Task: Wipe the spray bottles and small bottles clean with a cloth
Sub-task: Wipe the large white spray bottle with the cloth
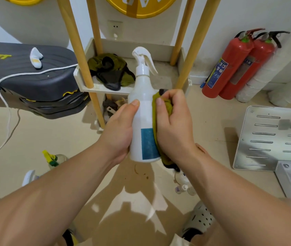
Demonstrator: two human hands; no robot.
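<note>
the fingers [134, 103] of the left hand [121, 128] curl round the lower body of the white spray bottle [142, 107], thumb on its front, holding it upright in the air before the shelf [166, 50]. the right hand [173, 125] has its fingers closed on a bunched olive cloth [161, 110], pressing it to the bottle's right side, beside the blue label.

this looks like the wiping of this bottle's body. the next move likely calls for the left hand to turn the bottle so the cloth meets the far side, then for the cloth to go up the neck and trigger.

on the floor, a yellow-trigger spray bottle [53, 159] lies to the left and small bottles [182, 188] sit under the right forearm. whether they are clean, i cannot tell.
</note>
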